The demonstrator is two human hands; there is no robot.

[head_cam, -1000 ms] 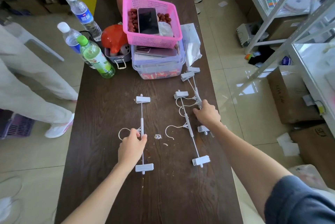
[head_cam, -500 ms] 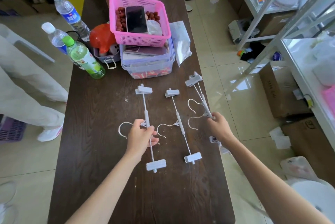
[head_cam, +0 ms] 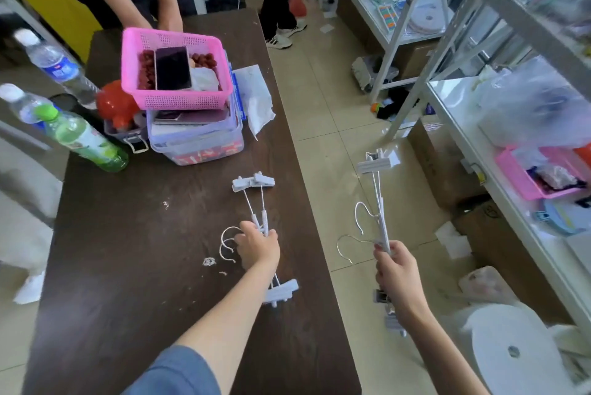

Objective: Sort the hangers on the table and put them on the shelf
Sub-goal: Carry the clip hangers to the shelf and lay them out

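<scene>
Left hand (head_cam: 258,246) clenched around the middle of two white clip hangers (head_cam: 259,219) gathered as a pair on the dark table (head_cam: 128,266). Hooks curling out just left of the grip, one clip pair beyond the knuckles toward the far end, the other pair behind the wrist, near the table's right edge. Small white scraps (head_cam: 209,262) lying just left of that grip.

Right hand (head_cam: 396,270) grasping a second bundle of hangers (head_cam: 380,203), apparently two, held off the table over the tiled floor (head_cam: 323,107). Clips sticking up above the grip, more clips below the wrist, hooks pointing left from just above the fingers (head_cam: 382,249). Glass shelf (head_cam: 454,107) to the right of that grip, apart from it.

Far beyond the left grip: pink basket (head_cam: 153,100) stacked on a clear box (head_cam: 198,145), green bottle (head_cam: 86,142) beside.
</scene>
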